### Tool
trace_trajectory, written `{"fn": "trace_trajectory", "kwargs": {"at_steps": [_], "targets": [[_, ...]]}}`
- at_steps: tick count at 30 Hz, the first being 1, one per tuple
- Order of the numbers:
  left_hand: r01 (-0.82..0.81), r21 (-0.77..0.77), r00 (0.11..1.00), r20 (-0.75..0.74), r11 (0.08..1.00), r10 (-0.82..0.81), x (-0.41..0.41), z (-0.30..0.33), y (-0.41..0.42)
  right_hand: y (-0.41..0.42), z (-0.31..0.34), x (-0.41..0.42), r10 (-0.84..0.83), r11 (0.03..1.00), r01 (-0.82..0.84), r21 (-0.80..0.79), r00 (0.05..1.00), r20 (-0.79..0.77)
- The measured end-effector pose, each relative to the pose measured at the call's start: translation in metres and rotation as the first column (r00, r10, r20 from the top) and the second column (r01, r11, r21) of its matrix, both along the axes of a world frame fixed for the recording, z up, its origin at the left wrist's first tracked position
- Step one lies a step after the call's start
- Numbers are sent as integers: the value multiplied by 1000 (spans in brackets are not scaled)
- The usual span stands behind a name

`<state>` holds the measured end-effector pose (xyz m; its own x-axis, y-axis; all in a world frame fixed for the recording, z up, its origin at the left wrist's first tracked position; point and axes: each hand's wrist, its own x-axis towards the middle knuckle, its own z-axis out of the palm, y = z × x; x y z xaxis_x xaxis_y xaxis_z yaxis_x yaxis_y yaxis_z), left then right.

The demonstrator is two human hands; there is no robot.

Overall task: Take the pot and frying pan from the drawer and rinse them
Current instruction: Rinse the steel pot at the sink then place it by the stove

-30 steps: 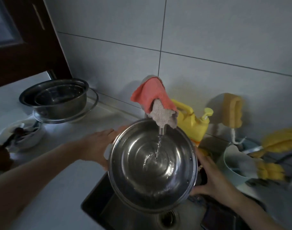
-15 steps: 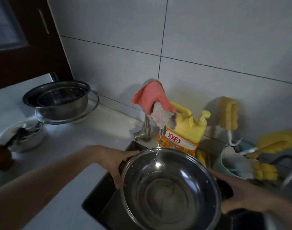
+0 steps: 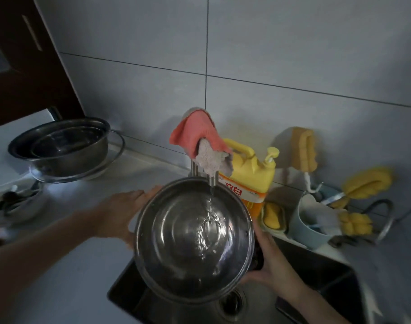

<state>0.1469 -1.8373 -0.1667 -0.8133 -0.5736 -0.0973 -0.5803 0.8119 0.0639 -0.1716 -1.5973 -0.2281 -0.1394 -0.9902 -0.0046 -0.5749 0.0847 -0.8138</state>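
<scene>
From the head camera, the pot (image 3: 192,239) is held tilted over the sink (image 3: 316,274), its mouth turned up toward the tap (image 3: 211,183), whose thin stream strikes the inside wall and runs down it. The left hand (image 3: 122,213) cups the pot's left side, fingers curled round the outer wall and rim. The right hand (image 3: 270,260) grips the right side low down, thumb up along the wall, where a dark side handle seems to sit; the frying pan is not in view.

The pot is thin stiff steel, probably light when empty and heavier as water gathers. Wet and smooth, it will likely be slippery, so the rolled rim and side handles look like the safest holds.

The worktop (image 3: 59,277) is pale. At its back left edge stands a stack of steel bowls (image 3: 59,146). Behind the tap, which has a pink cloth (image 3: 195,132) draped on it, a yellow soap bottle (image 3: 249,176) stands against the grey tiled wall. The room is dim.
</scene>
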Motion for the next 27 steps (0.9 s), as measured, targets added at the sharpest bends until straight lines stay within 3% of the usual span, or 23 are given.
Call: {"fn": "trace_trajectory", "kwargs": {"at_steps": [4,7,9,13,15,19,27], "targets": [[13,-198,992,-123,980,-38,0,-35,18,12,0,-20,-18,1000,22,18,982,-189],[2,-192,985,-168,981,-35,-7,-67,43,29,-3,-31,-1,999,15,40,943,-332],[8,-242,963,-261,970,-73,-11,-78,58,44,-7,-36,-26,1000,23,-12,901,-433],[-13,-490,894,-397,871,-210,-19,-86,70,67,-1,-37,-164,975,43,-218,801,-576],[-13,-554,870,-417,833,-263,-21,-76,70,75,13,-36,-238,948,42,-314,748,-619],[-19,-647,808,-458,762,-369,-23,-39,68,90,53,-32,-369,840,-114,-531,598,-712],[-179,-824,708,-487,538,-511,-28,61,68,103,141,-31,-499,677,-232,-698,553,-668]]}}
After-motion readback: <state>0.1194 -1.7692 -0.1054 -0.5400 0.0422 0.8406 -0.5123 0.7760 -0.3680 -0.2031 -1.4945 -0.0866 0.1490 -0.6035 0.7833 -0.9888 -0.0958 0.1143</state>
